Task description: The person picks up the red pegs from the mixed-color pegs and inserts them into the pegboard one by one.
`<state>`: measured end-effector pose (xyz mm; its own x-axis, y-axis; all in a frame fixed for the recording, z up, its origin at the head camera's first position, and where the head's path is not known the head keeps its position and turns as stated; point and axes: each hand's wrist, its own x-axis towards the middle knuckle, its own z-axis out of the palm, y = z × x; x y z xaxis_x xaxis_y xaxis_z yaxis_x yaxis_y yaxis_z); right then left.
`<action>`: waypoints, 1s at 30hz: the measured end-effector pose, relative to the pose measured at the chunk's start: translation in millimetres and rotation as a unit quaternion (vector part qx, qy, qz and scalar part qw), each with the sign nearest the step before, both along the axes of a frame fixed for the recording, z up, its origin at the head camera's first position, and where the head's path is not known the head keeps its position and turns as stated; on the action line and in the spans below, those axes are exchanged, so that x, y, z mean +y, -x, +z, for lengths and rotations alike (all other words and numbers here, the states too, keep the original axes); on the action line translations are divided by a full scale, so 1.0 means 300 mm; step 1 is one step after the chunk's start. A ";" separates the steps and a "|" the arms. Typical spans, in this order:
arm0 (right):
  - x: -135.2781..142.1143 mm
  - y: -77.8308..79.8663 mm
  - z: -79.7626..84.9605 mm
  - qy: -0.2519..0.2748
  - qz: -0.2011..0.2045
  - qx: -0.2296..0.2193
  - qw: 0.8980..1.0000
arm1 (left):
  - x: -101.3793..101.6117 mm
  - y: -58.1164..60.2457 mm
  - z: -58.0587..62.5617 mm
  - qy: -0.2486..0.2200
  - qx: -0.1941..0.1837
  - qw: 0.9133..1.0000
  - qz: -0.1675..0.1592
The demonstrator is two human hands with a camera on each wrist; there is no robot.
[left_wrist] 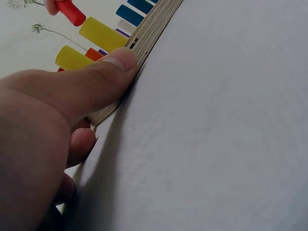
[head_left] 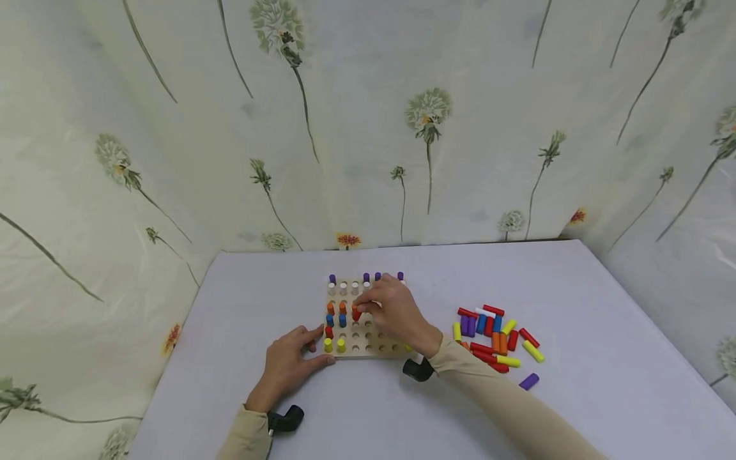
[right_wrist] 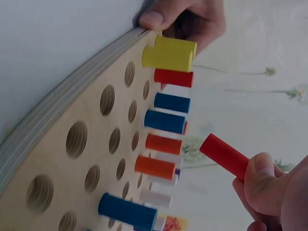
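A wooden pegboard (head_left: 374, 352) with rows of round holes lies on the table. My right hand (head_left: 397, 313) pinches a red peg (right_wrist: 225, 155) between thumb and fingers, holding it tilted above the board and apart from the holes. At the near left corner, my left hand (head_left: 290, 359) grips the board, its thumb (left_wrist: 120, 58) against the front edge. Yellow pegs (right_wrist: 167, 58), a red peg (right_wrist: 174, 77), blue pegs (right_wrist: 165, 121) and orange pegs (right_wrist: 155, 167) stand on the left side. White and purple pegs (head_left: 332, 278) stand along the back. The right hand hides part of the board.
Right of the board lies a loose pile of pegs in red, yellow, orange, blue, purple and white, including a red peg (head_left: 529, 337). A purple peg (head_left: 529, 381) lies apart, nearer the front. Behind the white table (head_left: 264, 287) hangs a dandelion-patterned cloth (head_left: 356, 128).
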<state>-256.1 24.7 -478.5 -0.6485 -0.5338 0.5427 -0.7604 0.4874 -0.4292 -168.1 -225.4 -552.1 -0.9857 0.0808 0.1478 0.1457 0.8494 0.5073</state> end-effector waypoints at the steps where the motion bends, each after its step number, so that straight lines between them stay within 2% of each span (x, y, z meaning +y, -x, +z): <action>1: -0.009 -0.002 -0.002 -0.003 0.003 0.001 1.000 | 0.001 -0.001 0.002 -0.002 0.001 1.000 0.000; 12: -0.061 -0.021 -0.030 -0.033 0.023 0.014 0.999 | 0.000 -0.002 0.002 -0.008 0.006 1.000 0.000; 23: -0.089 -0.035 -0.066 -0.063 0.037 -0.005 0.997 | -0.002 -0.001 0.001 -0.006 0.007 1.000 -0.001; 30: -0.101 -0.042 -0.086 -0.081 0.028 0.005 0.996 | -0.003 0.002 -0.004 -0.001 0.002 1.000 0.000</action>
